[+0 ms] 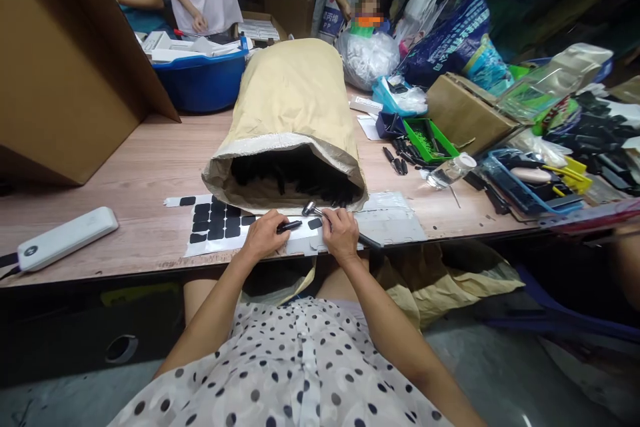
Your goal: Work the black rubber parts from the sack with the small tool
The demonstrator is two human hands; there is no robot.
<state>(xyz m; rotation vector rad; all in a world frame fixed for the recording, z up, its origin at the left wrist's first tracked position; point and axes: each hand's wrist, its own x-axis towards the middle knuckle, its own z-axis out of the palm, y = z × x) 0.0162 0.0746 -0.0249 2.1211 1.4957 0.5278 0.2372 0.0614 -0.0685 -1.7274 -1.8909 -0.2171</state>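
Wooden table (150, 160), paper sack (293, 107), black-pad sheet (215, 220), blue basin (203, 80), maybe power bank (65, 237)

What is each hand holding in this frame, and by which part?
Left hand pinches a small black piece by its left end. Right hand grips a slim tool mid-shaft, silver head sticking out leftward.

black piece (289, 226) too small, sack (290, 100) contents indistinct

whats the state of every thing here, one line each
left hand: closed on black part
right hand: closed on metal tool
paper sack: on its side, mouth open, dark pieces inside
sticker sheet: lying flat, black pads on part of it
clear bottle: on its side, capped
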